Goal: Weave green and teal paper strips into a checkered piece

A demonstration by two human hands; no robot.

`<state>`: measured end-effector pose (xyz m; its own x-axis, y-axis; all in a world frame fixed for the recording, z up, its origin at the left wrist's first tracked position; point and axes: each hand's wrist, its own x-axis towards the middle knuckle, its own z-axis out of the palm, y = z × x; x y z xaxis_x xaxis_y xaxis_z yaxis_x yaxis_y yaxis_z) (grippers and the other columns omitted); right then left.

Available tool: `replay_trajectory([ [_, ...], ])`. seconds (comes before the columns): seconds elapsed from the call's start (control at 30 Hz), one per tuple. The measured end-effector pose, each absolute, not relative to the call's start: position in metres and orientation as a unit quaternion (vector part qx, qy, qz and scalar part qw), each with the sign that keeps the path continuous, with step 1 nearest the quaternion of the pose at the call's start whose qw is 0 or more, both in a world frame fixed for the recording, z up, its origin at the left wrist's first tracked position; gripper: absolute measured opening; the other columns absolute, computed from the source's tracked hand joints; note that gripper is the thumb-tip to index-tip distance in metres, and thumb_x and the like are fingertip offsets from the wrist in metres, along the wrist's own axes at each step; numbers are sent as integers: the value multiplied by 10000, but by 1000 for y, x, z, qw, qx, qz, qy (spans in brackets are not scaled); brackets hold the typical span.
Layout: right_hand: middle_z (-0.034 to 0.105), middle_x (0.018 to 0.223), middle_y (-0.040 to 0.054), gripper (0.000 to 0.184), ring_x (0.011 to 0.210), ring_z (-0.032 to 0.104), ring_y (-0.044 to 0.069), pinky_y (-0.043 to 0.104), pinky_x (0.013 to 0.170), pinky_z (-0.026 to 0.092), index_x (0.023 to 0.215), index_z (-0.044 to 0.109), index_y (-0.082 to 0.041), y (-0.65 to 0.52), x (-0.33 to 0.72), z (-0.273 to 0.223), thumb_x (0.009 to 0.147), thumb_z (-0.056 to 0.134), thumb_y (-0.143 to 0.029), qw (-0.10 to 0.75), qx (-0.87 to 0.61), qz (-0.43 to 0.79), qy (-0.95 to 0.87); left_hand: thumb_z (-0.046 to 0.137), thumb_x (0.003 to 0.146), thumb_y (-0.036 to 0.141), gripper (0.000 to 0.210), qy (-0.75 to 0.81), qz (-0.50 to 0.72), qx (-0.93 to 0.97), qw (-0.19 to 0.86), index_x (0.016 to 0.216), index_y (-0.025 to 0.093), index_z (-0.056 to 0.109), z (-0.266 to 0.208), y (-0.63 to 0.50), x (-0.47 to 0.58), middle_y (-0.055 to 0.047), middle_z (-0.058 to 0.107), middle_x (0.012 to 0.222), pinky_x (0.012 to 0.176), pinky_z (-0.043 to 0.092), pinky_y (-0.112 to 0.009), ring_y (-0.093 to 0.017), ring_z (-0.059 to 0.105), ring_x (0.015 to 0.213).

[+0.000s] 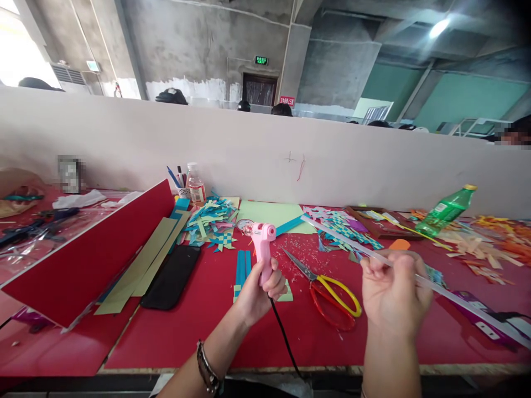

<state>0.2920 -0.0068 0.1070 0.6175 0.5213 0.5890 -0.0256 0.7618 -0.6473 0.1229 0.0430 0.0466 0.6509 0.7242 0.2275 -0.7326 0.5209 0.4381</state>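
Observation:
My left hand [264, 284] is wrapped round the handle of a pink hot glue gun [263, 246], its black cord running down to the table's front edge. In my right hand [394, 290] a long translucent white glue stick [342, 239] is pinched, slanting from upper left to lower right. The stick's upper end is to the right of the glue gun, apart from it. Scissors [317, 279] with one yellow and one red handle lie open between my hands. Blue paper strips [243, 268] and a partly hidden woven green piece [286, 293] lie behind my left hand.
A red divider board [103, 249] stands at left beside green paper strips [136, 260] and a black phone [171, 276]. Paper scraps [211, 218] are heaped behind. A green bottle [446, 213] leans at right, and a purple power strip [481, 318] lies nearer.

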Motion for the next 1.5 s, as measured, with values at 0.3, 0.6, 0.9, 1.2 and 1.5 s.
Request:
replay_trajectory([
  [0.3,609,633,-2,166,534,536,90,230,490,416,724,571,-182,1,280,110,831,476,-267,725,-373,209,-540,524,777,396,250,17,426,301,853,716,160,468,46,42,120,101,231,394,445,228,-174,-37,199,362],
  [0.6,599,631,-1,179,537,533,101,233,473,411,728,559,-181,-1,279,114,842,453,-269,715,-388,177,-555,508,784,419,264,12,448,322,834,727,163,476,38,40,116,103,244,392,454,216,-191,-39,204,355],
  [0.9,598,664,5,104,581,559,111,221,461,423,758,576,-189,-8,283,121,807,509,-251,696,-386,154,-585,522,766,424,282,54,460,367,807,707,154,463,42,38,116,95,281,401,453,190,-211,-47,250,371],
  [1.2,629,760,7,105,610,590,109,250,551,501,827,640,-226,5,277,118,733,597,-202,686,-391,183,-586,511,752,499,361,144,477,471,728,673,150,458,37,31,124,70,357,440,488,264,-224,-67,361,425],
  [1.5,667,674,-8,92,563,594,98,253,568,507,802,642,-225,20,271,91,724,604,-193,710,-350,297,-535,528,727,508,356,195,528,489,667,688,164,443,39,28,124,65,392,468,480,308,-228,-82,387,444],
])
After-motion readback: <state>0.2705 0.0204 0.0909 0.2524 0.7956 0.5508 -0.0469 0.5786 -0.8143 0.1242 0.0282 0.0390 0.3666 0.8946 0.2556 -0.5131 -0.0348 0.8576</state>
